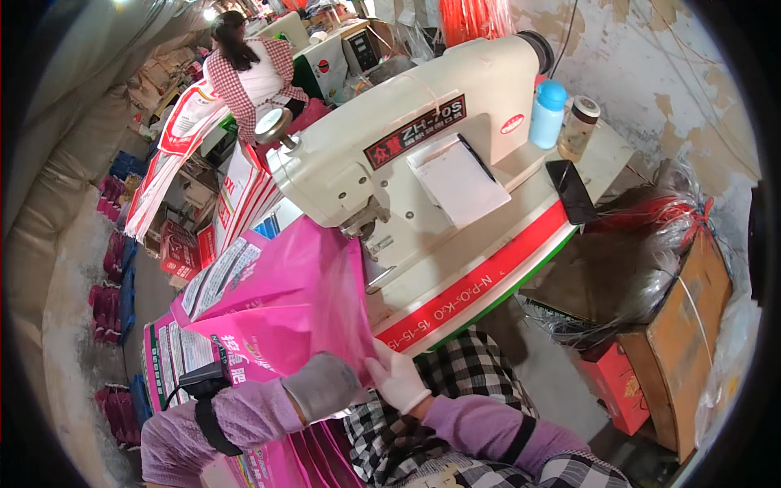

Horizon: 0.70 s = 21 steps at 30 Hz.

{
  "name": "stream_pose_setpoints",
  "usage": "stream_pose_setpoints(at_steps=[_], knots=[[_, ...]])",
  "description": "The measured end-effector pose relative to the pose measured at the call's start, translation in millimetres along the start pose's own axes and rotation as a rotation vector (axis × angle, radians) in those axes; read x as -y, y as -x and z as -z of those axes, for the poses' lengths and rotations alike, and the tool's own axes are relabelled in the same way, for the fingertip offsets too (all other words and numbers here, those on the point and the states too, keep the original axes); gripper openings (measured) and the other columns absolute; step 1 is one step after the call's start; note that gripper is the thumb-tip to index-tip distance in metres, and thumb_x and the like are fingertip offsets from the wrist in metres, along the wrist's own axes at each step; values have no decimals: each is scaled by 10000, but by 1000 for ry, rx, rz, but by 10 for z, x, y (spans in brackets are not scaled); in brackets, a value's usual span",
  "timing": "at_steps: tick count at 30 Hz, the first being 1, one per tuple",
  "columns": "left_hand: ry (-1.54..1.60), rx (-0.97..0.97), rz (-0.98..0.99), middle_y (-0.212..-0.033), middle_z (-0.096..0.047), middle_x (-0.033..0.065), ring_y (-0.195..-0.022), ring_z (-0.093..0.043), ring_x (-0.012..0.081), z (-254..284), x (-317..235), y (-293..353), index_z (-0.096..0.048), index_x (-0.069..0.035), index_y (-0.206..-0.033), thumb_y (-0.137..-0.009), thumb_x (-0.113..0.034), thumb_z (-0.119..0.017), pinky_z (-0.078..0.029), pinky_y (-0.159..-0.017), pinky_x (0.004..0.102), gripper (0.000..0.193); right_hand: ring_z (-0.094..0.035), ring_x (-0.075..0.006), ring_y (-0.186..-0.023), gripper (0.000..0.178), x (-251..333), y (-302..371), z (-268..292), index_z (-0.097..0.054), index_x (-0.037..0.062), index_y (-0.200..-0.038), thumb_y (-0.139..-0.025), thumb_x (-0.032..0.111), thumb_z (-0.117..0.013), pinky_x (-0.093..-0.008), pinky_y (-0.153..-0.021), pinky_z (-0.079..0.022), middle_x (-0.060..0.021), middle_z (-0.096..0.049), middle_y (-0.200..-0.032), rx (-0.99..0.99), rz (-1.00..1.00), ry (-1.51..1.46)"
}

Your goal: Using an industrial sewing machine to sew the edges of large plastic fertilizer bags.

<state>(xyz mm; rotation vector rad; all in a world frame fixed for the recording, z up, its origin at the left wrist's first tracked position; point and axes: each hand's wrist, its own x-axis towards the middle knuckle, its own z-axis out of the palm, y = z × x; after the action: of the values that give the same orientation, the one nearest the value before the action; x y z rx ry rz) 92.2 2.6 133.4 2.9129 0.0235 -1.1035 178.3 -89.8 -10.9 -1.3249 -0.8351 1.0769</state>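
A large pink printed bag (285,297) slants across the bench, its far edge beneath the needle area of a cream industrial sewing machine (342,154). My left hand (324,386), in a grey glove, is closed on the near part of the bag, its fingertips partly hidden. Beside it my right hand (397,381), in a white glove, pinches the bag's right edge near the bench's front corner. The pink sheet between the machine and my hands looks blurred. More folded pink bags (313,455) hang over my lap below my left forearm.
A black phone (571,192), a blue bottle (547,114) and a lidded jar (578,128) stand at the bench's right end. A notepad (460,180) leans on the machine. Stacked white-and-red bags (240,191) lie beyond it. Another person (259,73) sits farther back. A wooden box (683,342) stands right.
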Motion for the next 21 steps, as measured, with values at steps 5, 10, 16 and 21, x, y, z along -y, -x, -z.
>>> stream_pose_setpoints(at_steps=[5, 10, 16, 21], knots=[[20, 93, -89, -814, -706, 51, -777, -696, 253, -290, -137, -213, -708, -111, -833, -829, -204, -593, -522, -629, 420, 148, -662, -408, -840, 522, -24, -341, -179, -422, 74, -1409, -910, 173, -539, -425, -728, -526, -268, -657, -876, -114, 46, 117], [-81, 585, 22, -843, -708, 76, -793, -691, 247, 750, 221, 128, -720, -112, -903, -851, -272, -611, -522, -653, 411, 201, -637, -369, -593, 657, 208, -322, 12, -325, 81, -1473, -855, 157, -536, -492, -595, -509, -182, -624, -640, -22, -34, 711], [-10, 456, -70, -785, -678, 109, -721, -664, 233, 1161, 597, -139, -717, -71, -867, -858, -262, -629, -507, -622, 394, 211, -705, -246, -714, 870, 281, -1249, 394, -246, -11, -1493, -754, 153, -675, -394, -537, -536, -90, -715, -774, 187, 15, 1228], [241, 375, -68, -697, -641, 134, -615, -635, 230, 1208, 671, -176, -688, -32, -821, -847, -268, -661, -493, -553, 381, 239, -706, -310, -828, 790, 302, -1618, -128, -103, 117, -1541, -868, 153, -513, -472, -626, -536, -145, -721, -914, 195, -284, 1067]])
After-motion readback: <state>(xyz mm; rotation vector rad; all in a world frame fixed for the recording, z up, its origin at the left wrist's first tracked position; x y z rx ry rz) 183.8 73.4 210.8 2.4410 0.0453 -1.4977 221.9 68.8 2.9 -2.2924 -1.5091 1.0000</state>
